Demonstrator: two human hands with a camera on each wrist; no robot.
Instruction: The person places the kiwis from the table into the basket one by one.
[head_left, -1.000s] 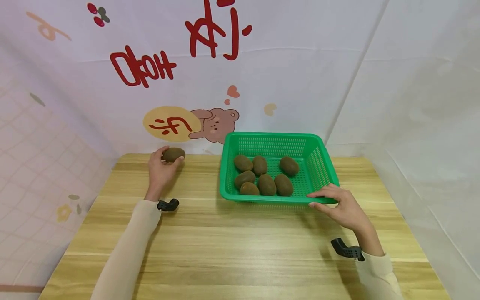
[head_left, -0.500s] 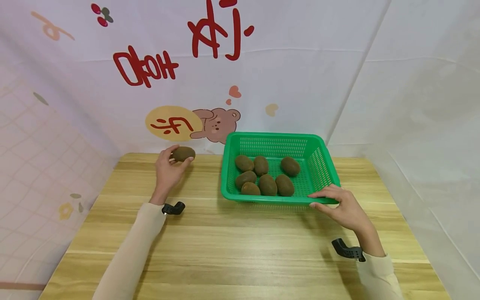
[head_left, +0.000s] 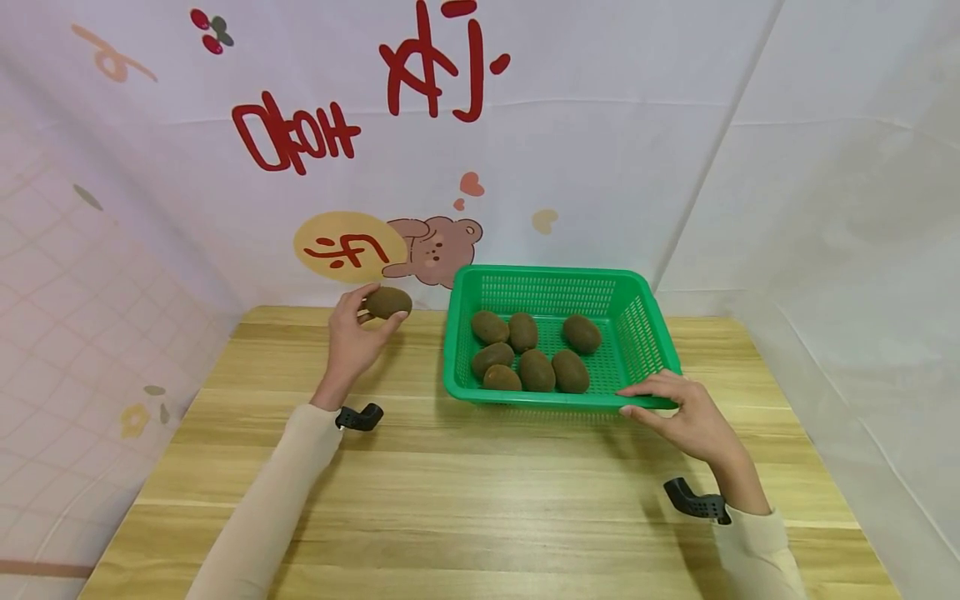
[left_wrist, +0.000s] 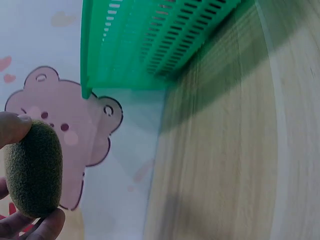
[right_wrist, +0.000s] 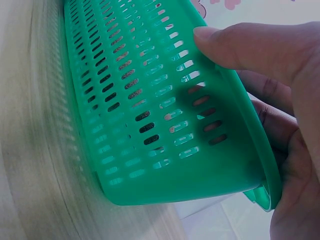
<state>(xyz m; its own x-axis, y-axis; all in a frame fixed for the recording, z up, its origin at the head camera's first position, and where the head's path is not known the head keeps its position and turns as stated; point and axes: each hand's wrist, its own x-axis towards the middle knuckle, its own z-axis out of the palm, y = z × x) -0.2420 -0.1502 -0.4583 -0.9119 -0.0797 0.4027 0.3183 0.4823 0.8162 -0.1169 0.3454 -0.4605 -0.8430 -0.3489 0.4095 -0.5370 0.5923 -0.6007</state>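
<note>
Holding a brown kiwi (head_left: 388, 302) between thumb and fingertips, the left hand (head_left: 355, 340) is raised above the wooden surface (head_left: 465, 492), just left of the green basket (head_left: 634, 333). In the left wrist view the fingers (left_wrist: 12, 127) pinch the fuzzy fruit at both ends, with the basket's slotted wall ahead. The right hand (head_left: 686, 415) grips the basket's near right rim: the thumb lies over the rim while the other fingers (right_wrist: 272, 122) curl behind it, as the right wrist view shows. Inside the basket lie 6 more kiwis (head_left: 534, 355), bunched toward the near left part of its floor. The basket stands on the surface near the back wall. On the white backdrop (head_left: 600, 150) is red writing that appears mirrored; I cannot make it out. Below it are a yellow oval with red strokes (head_left: 348, 247) and a pink cartoon bear (head_left: 438, 246).
</note>
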